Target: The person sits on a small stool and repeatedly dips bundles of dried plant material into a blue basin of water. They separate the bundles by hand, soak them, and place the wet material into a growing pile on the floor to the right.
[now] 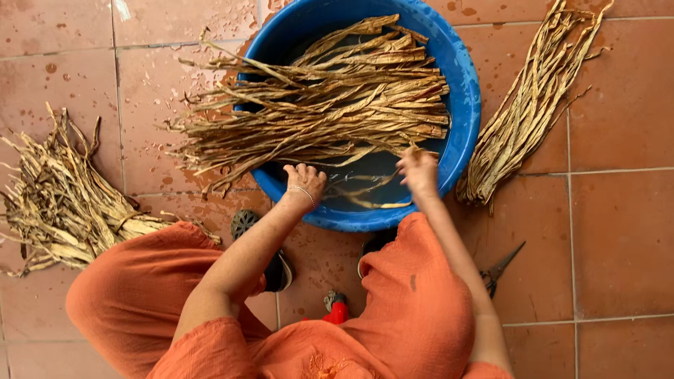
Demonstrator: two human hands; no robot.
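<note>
A large bundle of dried fibre strips [316, 105] is laid across a blue basin [463, 105], its ends hanging over the left rim onto the wet tiled floor [618, 231]. The left hand [303, 184] is placed on the near edge of this bundle with the fingers curled down into the strips, though whether a strip is actually pinched cannot be told. The right hand [419, 170] is closed around the ends of a few strips at the bundle's right end, just above the water.

As a judgement only: the work seems to be partway. Most of the bundle is resting above the water rather than under it, and only a few loose strips [368, 196] are seen lying in the water near the hands. One pile of dry strips [60, 203] is left on the floor at the left, and a second, straighter sheaf [526, 105] is laid on the floor to the right of the basin (whether that one is already soaked cannot be told).

Counted: one basin, three gatherings of strips, one pair of scissors [500, 268] on the floor at the right, one red-handled tool [336, 309] between the knees, partly hidden, and two sandals, mostly covered by orange cloth.
</note>
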